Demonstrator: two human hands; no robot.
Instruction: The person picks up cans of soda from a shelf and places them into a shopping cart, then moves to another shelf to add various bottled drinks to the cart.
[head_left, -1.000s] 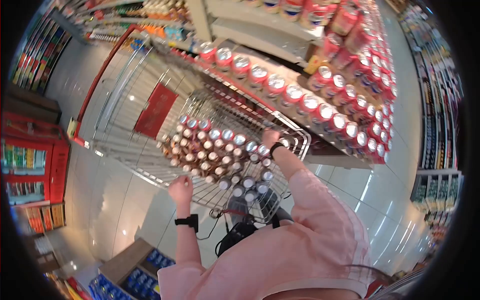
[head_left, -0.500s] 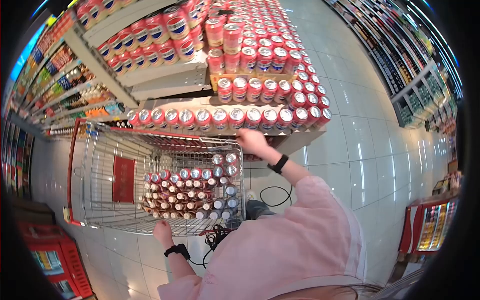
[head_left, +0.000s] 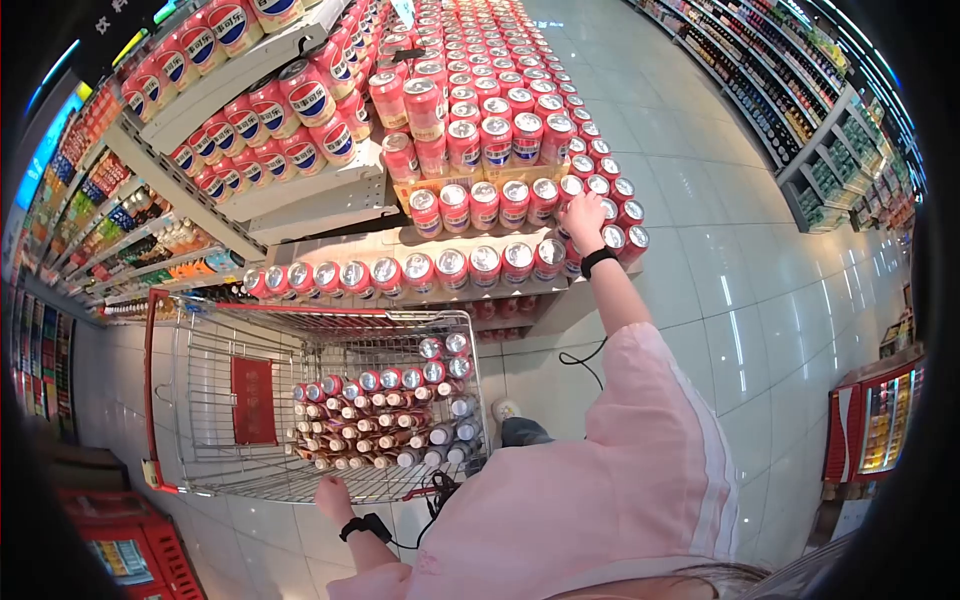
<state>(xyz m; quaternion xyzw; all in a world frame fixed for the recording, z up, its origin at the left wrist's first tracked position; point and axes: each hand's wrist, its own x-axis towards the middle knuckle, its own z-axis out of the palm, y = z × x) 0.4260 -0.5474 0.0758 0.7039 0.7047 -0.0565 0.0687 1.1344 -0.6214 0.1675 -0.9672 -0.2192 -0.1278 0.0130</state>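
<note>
My right hand [head_left: 585,220] is at the right corner of the display, its fingers bent over the tops of the red soda cans [head_left: 515,192] and closed on one that it largely hides. My left hand [head_left: 332,496] is closed at the near rim of the metal shopping cart [head_left: 215,487]. Inside the cart, several bottles with pale caps [head_left: 375,422] stand packed together. Behind them is a row of pink-red cans [head_left: 391,379], with silver-topped cans [head_left: 459,367] at the right end.
A tall block of stacked cans [head_left: 495,137] rises behind the front rows. Shelves of cans [head_left: 268,105] stand at the left. Tiled floor [head_left: 690,300] runs along the right, with a red drinks cooler [head_left: 845,425] beyond. A black cable [head_left: 583,362] hangs near my right side.
My right hand has moved from the cart's far right corner up and right onto the display cans. My left hand stays by the cart's near rim. The view has shifted slightly.
</note>
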